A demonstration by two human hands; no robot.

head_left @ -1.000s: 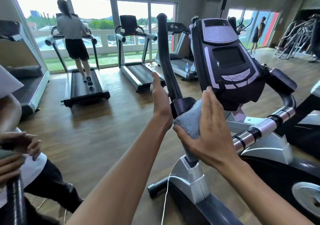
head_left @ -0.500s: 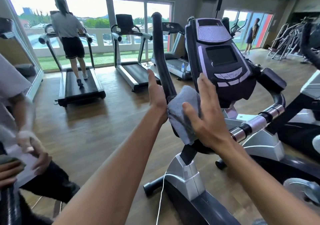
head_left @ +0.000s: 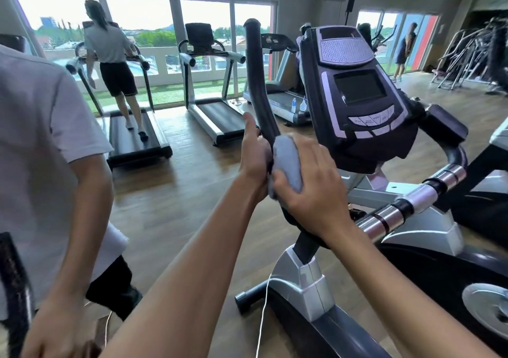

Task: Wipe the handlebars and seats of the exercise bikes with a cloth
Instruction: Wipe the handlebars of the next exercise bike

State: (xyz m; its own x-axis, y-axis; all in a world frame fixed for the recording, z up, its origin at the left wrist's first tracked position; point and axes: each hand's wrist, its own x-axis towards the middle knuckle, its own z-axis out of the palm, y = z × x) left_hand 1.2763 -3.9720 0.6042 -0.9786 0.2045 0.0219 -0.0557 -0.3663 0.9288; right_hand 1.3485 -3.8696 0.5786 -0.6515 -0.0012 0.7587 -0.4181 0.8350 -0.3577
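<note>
A black upright handlebar (head_left: pixel 257 82) rises left of the exercise bike's console (head_left: pixel 360 104). My right hand (head_left: pixel 313 189) grips a grey-blue cloth (head_left: pixel 288 159) wrapped against the lower part of that bar. From the left side my left hand (head_left: pixel 254 154) holds the same bar at cloth height, thumb pointing up, its fingers hidden behind the bar. A lower handlebar with silver grip sections (head_left: pixel 412 201) curves out to the right. No seat is in view.
A person in a white shirt (head_left: pixel 41 151) stands very close on the left. Treadmills (head_left: pixel 211 115) line the windows, with a person walking on one (head_left: pixel 115 63). A white cable (head_left: pixel 262 316) hangs by the bike's base. Another person (head_left: pixel 404 52) stands by the far doors.
Both hands and the cloth have slid up the upright handlebar from its base joint. My left hand has closed in on the bar. The person at left has stepped closer.
</note>
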